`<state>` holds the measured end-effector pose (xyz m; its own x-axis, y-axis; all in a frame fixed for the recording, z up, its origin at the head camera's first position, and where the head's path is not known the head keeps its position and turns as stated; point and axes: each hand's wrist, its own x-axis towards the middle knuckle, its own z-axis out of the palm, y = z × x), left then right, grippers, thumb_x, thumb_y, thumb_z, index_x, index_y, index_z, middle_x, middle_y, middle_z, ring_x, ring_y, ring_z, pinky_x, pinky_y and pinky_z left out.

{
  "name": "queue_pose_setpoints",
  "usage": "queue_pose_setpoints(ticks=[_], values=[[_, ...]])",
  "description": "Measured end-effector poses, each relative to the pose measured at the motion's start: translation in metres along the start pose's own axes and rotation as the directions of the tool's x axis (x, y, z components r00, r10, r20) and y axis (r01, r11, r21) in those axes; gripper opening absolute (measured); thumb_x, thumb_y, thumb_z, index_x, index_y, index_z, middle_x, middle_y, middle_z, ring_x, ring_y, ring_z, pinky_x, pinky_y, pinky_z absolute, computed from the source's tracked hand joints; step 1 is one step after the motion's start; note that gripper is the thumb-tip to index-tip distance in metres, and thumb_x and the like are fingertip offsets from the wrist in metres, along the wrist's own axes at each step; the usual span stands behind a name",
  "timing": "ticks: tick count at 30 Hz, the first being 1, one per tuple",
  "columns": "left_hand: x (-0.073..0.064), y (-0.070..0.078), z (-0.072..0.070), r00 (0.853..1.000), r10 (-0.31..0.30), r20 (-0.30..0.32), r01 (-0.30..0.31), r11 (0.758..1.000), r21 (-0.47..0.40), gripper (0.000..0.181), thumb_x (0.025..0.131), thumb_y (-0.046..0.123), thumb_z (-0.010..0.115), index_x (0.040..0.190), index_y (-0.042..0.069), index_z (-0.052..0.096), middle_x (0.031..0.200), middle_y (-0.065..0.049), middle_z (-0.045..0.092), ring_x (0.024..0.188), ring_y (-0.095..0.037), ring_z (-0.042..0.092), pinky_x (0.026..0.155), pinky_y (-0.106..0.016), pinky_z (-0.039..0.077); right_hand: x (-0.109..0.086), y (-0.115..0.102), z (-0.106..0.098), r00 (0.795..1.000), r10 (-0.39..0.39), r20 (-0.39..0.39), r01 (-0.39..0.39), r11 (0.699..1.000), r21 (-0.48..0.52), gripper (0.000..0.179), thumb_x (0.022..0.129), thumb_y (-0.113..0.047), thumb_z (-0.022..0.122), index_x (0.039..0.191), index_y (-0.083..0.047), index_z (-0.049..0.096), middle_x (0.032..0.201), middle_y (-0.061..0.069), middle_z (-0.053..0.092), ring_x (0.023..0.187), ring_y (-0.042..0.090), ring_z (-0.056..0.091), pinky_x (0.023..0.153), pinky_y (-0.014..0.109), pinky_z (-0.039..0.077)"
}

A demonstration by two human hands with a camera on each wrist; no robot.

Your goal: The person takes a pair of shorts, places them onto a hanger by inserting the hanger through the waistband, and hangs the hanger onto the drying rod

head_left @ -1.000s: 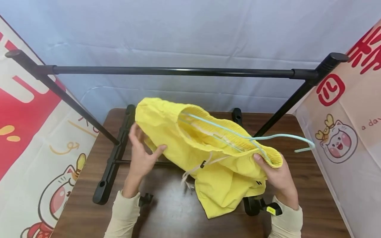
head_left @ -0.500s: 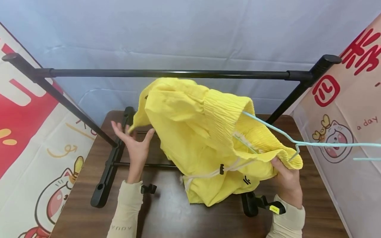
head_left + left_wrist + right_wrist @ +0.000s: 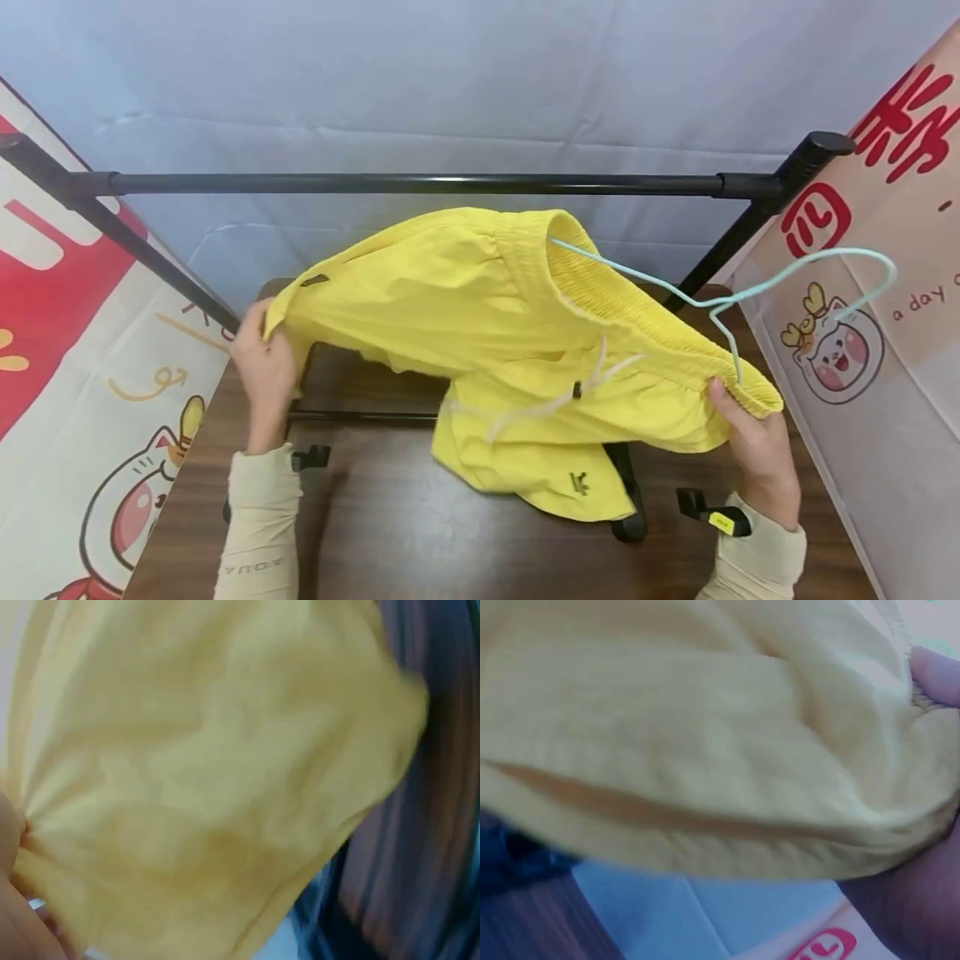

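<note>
Held up over the surface (image 3: 420, 542) between both hands: yellow shorts (image 3: 420, 292), drawn out at a slant, waistband (image 3: 525, 258) gaping toward the right, drawstring (image 3: 543, 408) loose at the front. Clamped on one leg at its hem with the left hand (image 3: 266, 362); clamped on the near end of the waistband with the right hand (image 3: 761, 437), thumb on top. Well apart from each other, with the other leg hanging free between. Partly inside the waistband, a pale blue hanger (image 3: 718, 302): one arm entering by the far edge, the other dipping in beside the right thumb, hook out in the open. Judging from that, insertion largely done; how well seated, cannot tell. Seemingly left: evening out the creased legs, and any meeting of hook and black rail (image 3: 412, 183). For moving, most room toward the near side of the surface. Tighter to the right, with the right post (image 3: 723, 250) behind the waistband and a printed panel (image 3: 885, 450) beyond. Beneath the shorts, a lower bar (image 3: 367, 415) to avoid snagging.
</note>
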<state>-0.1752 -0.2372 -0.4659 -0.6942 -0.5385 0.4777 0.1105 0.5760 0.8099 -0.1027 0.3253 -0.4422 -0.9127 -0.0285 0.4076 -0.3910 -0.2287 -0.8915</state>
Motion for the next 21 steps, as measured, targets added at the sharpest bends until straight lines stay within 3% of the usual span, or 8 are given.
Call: queue_pose_setpoints(ticks=[3, 5, 8, 10, 12, 15, 17, 21], values=[[0.004, -0.012, -0.015, 0.999, -0.017, -0.028, 0.019, 0.996, 0.082, 0.036, 0.099, 0.005, 0.047, 0.122, 0.008, 0.074, 0.114, -0.019, 0.077, 0.089, -0.027, 0.063, 0.081, -0.022, 0.042, -0.003, 0.001, -0.005, 0.997, 0.075, -0.006, -0.075, 0.993, -0.089, 0.033, 0.103, 0.012, 0.049, 0.115, -0.008, 0.072, 0.097, -0.004, 0.076, 0.082, 0.004, 0.071, 0.073, 0.017, 0.056], [0.003, -0.018, -0.021, 1.0, -0.023, -0.014, 0.025, 0.991, 0.134, 0.035, 0.098, 0.007, 0.048, 0.122, 0.008, 0.074, 0.11, -0.022, 0.077, 0.083, -0.036, 0.061, 0.078, -0.031, 0.044, -0.004, 0.002, -0.005, 0.995, 0.091, 0.025, -0.089, 0.991, -0.096, 0.034, 0.102, 0.013, 0.048, 0.114, -0.007, 0.072, 0.097, -0.003, 0.076, 0.082, 0.004, 0.071, 0.074, 0.017, 0.056], [-0.002, -0.017, -0.027, 0.995, -0.037, 0.097, 0.013, 0.972, 0.237, 0.037, 0.099, 0.007, 0.046, 0.128, 0.002, 0.069, 0.113, -0.03, 0.073, 0.085, -0.048, 0.062, 0.077, -0.051, 0.048, -0.004, 0.001, -0.002, 0.995, 0.08, 0.056, -0.074, 0.991, -0.109, 0.034, 0.101, 0.015, 0.048, 0.115, -0.006, 0.072, 0.098, -0.002, 0.076, 0.083, 0.005, 0.072, 0.074, 0.017, 0.057], [-0.008, -0.011, -0.032, 0.976, -0.012, 0.219, -0.059, 0.948, 0.314, 0.043, 0.1, 0.006, 0.047, 0.141, 0.0, 0.06, 0.125, -0.038, 0.065, 0.096, -0.056, 0.06, 0.08, -0.064, 0.048, -0.003, -0.002, 0.001, 0.995, 0.089, 0.052, -0.082, 0.988, -0.128, 0.034, 0.101, 0.015, 0.05, 0.114, -0.006, 0.072, 0.098, -0.002, 0.076, 0.082, 0.005, 0.072, 0.073, 0.017, 0.057], [-0.014, -0.001, -0.036, 0.935, 0.084, 0.346, -0.205, 0.921, 0.331, 0.054, 0.098, 0.005, 0.052, 0.152, -0.001, 0.047, 0.136, -0.042, 0.053, 0.111, -0.061, 0.054, 0.088, -0.071, 0.045, -0.001, -0.006, 0.005, 0.993, 0.106, 0.044, -0.097, 0.98, -0.173, 0.034, 0.1, 0.015, 0.052, 0.111, -0.009, 0.073, 0.096, -0.004, 0.076, 0.08, 0.004, 0.071, 0.071, 0.016, 0.056], [-0.023, 0.027, -0.038, 0.839, 0.324, 0.438, -0.444, 0.873, 0.204, 0.068, 0.097, 0.012, 0.063, 0.158, -0.002, 0.036, 0.144, -0.039, 0.044, 0.127, -0.058, 0.047, 0.101, -0.07, 0.042, 0.002, -0.011, 0.011, 0.99, 0.124, 0.067, -0.106, 0.968, -0.225, 0.035, 0.099, 0.016, 0.053, 0.108, -0.011, 0.074, 0.092, -0.005, 0.076, 0.077, 0.004, 0.072, 0.068, 0.016, 0.056], [-0.027, 0.053, -0.036, 0.77, 0.485, 0.413, -0.564, 0.821, 0.088, 0.067, 0.099, 0.024, 0.066, 0.155, -0.003, 0.041, 0.145, -0.035, 0.048, 0.131, -0.053, 0.047, 0.108, -0.065, 0.039, 0.006, -0.013, 0.017, 0.986, 0.135, 0.098, -0.103, 0.955, -0.28, 0.036, 0.099, 0.017, 0.053, 0.106, -0.012, 0.074, 0.089, -0.006, 0.076, 0.074, 0.003, 0.071, 0.066, 0.016, 0.056], [-0.032, 0.108, -0.028, 0.642, 0.692, 0.33, -0.712, 0.698, -0.079, 0.082, 0.099, 0.058, 0.063, 0.15, -0.005, 0.049, 0.146, -0.026, 0.057, 0.138, -0.045, 0.051, 0.116, -0.059, 0.038, 0.011, -0.017, 0.029, 0.961, 0.205, 0.185, -0.101, 0.885, -0.455, 0.028, 0.099, 0.012, 0.057, 0.099, -0.011, 0.073, 0.08, -0.01, 0.074, 0.068, 0.003, 0.07, 0.062, 0.019, 0.055]])
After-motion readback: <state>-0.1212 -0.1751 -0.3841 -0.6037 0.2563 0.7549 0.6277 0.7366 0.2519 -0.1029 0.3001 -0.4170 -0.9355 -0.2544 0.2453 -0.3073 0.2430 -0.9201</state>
